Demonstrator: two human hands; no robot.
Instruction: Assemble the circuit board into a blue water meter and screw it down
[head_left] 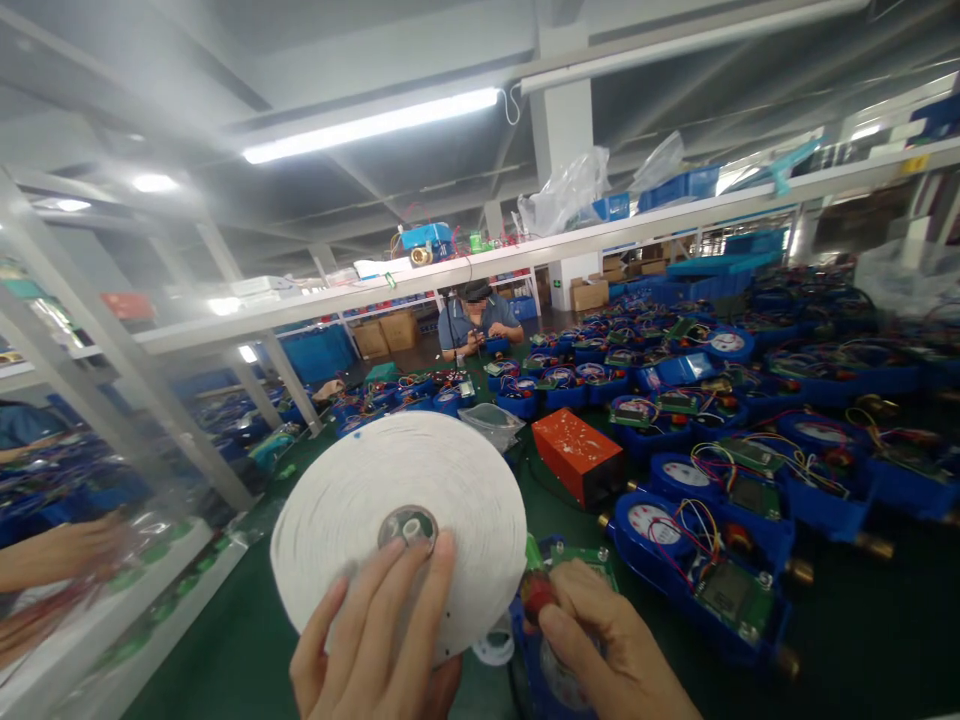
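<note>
In the head view, the left hand (382, 630) spreads its fingers over the face of a broad, white, disc-shaped roll (405, 470) with a round hub (409, 528) at its centre; the thumb seems tucked behind the lower rim, so the hand grips the roll, whose broad face tilts up towards the wearer. The right hand (592, 630) is closed, thumb against curled fingers, on a short red-and-green piece (536, 592), too blurred to name. The main relation is between these two: the piece lies just beside the roll's right rim, its long axis nearly upright in the view, with the right hand on it and the left across the roll; whether piece and roll touch cannot be told. Below the right hand is a blue plastic housing (536, 665), mostly hidden, with a green circuit board (587, 560) beyond the knuckles. Further right, near that hand, sits an open blue meter with a round white dial and loose wires (690, 560); beyond the roll stand a paint-flecked orange-red box (574, 450) and a clear plastic bag (491, 425). A co-worker (480, 325) sits across the green bench (214, 620).
</note>
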